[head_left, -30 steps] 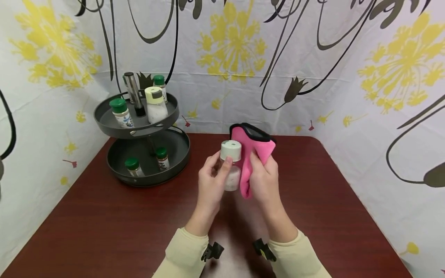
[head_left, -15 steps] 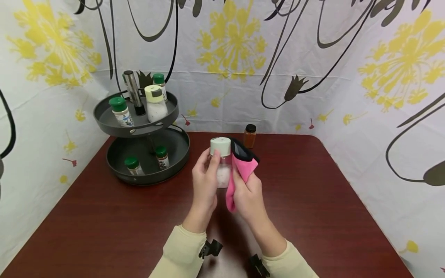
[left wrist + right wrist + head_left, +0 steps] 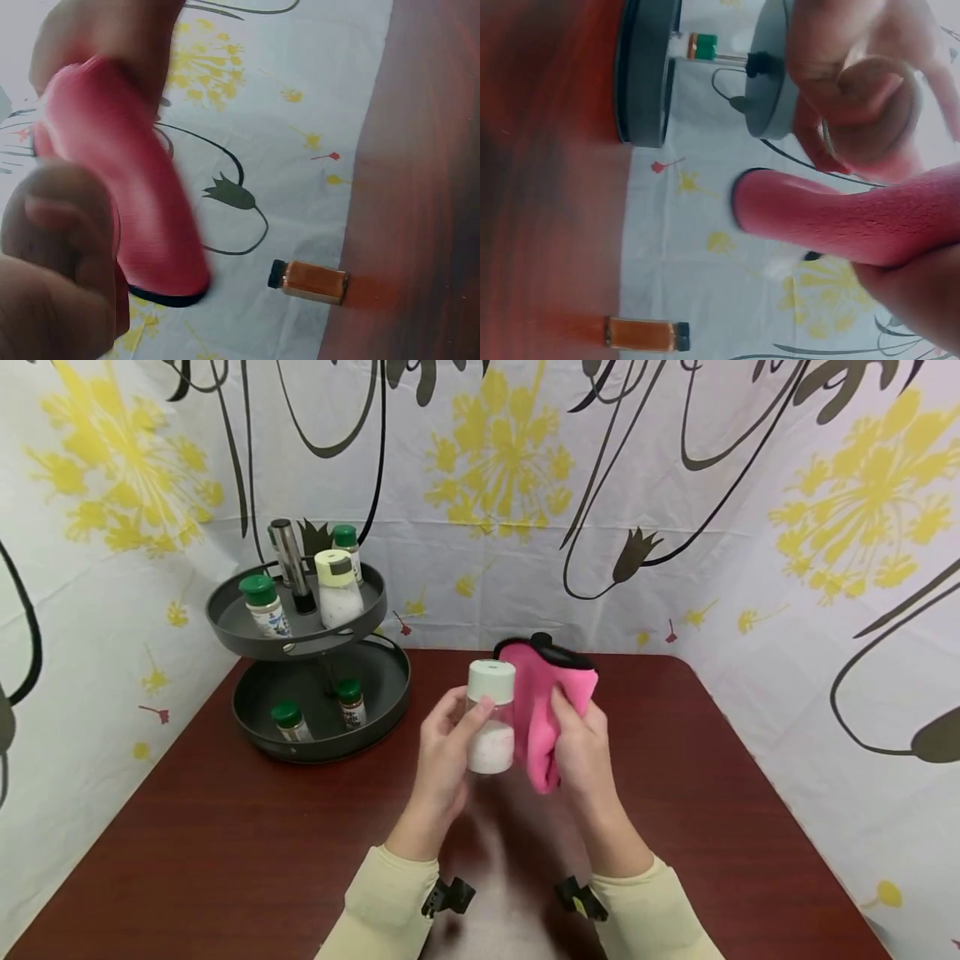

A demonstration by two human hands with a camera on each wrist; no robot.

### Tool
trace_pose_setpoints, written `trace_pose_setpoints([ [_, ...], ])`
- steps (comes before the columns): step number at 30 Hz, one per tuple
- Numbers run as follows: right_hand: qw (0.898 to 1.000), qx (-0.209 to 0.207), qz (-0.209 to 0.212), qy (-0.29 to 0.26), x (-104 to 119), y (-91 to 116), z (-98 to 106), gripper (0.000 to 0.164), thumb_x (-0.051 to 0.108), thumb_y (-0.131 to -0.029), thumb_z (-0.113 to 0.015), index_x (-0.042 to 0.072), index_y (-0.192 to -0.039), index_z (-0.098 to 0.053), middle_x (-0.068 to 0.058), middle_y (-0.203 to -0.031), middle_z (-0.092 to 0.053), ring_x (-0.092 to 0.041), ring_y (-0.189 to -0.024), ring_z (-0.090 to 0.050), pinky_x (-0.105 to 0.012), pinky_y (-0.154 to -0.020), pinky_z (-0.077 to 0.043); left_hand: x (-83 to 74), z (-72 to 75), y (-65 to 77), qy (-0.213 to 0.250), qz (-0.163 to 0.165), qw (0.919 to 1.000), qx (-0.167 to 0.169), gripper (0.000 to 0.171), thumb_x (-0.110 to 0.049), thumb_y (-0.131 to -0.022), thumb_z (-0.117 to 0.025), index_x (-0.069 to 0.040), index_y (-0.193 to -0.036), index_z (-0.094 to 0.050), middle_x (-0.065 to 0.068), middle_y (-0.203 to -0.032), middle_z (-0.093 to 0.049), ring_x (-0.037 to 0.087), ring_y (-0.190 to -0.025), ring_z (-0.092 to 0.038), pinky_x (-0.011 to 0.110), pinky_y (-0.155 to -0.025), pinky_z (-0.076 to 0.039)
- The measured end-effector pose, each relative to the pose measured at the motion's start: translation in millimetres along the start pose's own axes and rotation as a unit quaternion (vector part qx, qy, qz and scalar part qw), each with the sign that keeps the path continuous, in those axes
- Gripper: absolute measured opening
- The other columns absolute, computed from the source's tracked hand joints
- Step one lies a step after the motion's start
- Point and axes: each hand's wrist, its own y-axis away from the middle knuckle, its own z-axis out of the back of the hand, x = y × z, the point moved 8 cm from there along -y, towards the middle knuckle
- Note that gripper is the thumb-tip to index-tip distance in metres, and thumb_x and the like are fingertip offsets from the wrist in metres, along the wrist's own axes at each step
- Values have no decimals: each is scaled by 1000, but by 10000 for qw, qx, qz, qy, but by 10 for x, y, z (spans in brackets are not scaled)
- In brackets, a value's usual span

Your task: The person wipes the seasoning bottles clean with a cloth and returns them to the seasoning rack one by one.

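In the head view my left hand point(image 3: 441, 756) grips a clear shaker jar point(image 3: 491, 739) with a pale lid and white grains inside, its thumb across the front. The jar is upright above the table. My right hand point(image 3: 587, 756) pinches a folded pink cloth point(image 3: 534, 718) with a black edge, just right of the jar. In the right wrist view the cloth hangs beside the left hand's curled fingers point(image 3: 870, 112). A small amber bottle point(image 3: 311, 281) with a black cap stands at the back of the table, mostly hidden behind the cloth in the head view.
At the back left stands a dark two-tier round tray point(image 3: 315, 750). Its upper tier carries green-capped spice bottles, a metallic cylinder point(image 3: 288, 560) and a white shaker point(image 3: 339, 589); two green-capped bottles sit below. A patterned sheet point(image 3: 675, 610) surrounds the brown table point(image 3: 247, 852).
My right hand first brought the cloth left against the jar, then drew it back right, covering the amber bottle again. The jar shifted left, then slightly right in my left hand.
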Motion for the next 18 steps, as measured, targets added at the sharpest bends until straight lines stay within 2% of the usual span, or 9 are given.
trace_pose_setpoints([
  [2, 9992, 76, 306, -238, 70, -40, -32, 29, 25, -113, -47, 1, -115, -63, 7, -69, -61, -8, -66, -63, -22, -65, -51, 18, -59, 9, -30, 34, 9996, 278, 36, -21, -103, -62, -2, -135, -64, 0, -119, -65, 19, -108, -61, 37, -87, -54],
  [3, 9987, 105, 428, -259, 96, -49, -52, 28, 24, -113, -47, 2, -120, -63, 6, -75, -61, -9, -73, -63, -22, -72, -51, 16, -83, 11, -62, 6, 9993, 365, 38, -20, -104, -61, -1, -137, -63, 0, -120, -63, 19, -110, -60, 36, -89, -53],
  [6, 9978, 324, 561, -170, 95, -33, -150, 32, 21, -113, -45, -1, -128, -61, 6, -90, -65, -9, -86, -65, -21, -79, -53, 2, -102, 21, -214, -228, 9989, 343, 39, -20, -106, -60, -2, -140, -58, 1, -122, -60, 19, -114, -57, 33, -93, -52],
  [9, 9972, 486, 521, -211, 52, 12, -240, 33, 22, -113, -44, -4, -125, -60, 5, -85, -65, -8, -80, -65, -21, -75, -53, -55, -104, 10, -445, -592, 9972, 130, 41, -23, -102, -68, -7, -137, -53, 4, -122, -58, 20, -118, -57, 32, -96, -53],
  [11, 9967, 574, 487, -311, 28, 58, -296, 31, 24, -114, -43, -2, -117, -60, 6, -74, -64, -7, -66, -64, -22, -63, -53, -87, -95, 10, -625, -777, 9950, -51, 47, -24, -97, -76, -10, -134, -51, 7, -125, -59, 21, -120, -58, 35, -98, -53],
  [14, 9960, 662, 501, -322, -10, 116, -362, 29, 24, -114, -42, 1, -107, -59, 5, -60, -57, -8, -50, -56, -23, -52, -47, -117, -50, 20, -878, -968, 9906, -393, 51, -24, -89, -84, -10, -129, -57, 9, -126, -60, 22, -118, -59, 40, -98, -53],
  [16, 9961, 689, 486, -250, -50, 153, -386, 29, 24, -114, -42, 3, -103, -57, 4, -57, -55, -9, -47, -53, -24, -49, -45, -118, -15, 29, -830, -1026, 9894, -599, 50, -21, -88, -84, -10, -128, -57, 9, -127, -60, 22, -119, -59, 42, -100, -52],
  [18, 9967, 656, 459, -153, -108, 180, -387, 29, 23, -114, -42, 2, -103, -58, 4, -60, -55, -9, -50, -55, -23, -52, -46, -109, 21, 35, -781, -1077, 9879, -795, 47, -19, -87, -83, -10, -126, -57, 7, -125, -57, 22, -117, -58, 40, -99, -51],
])
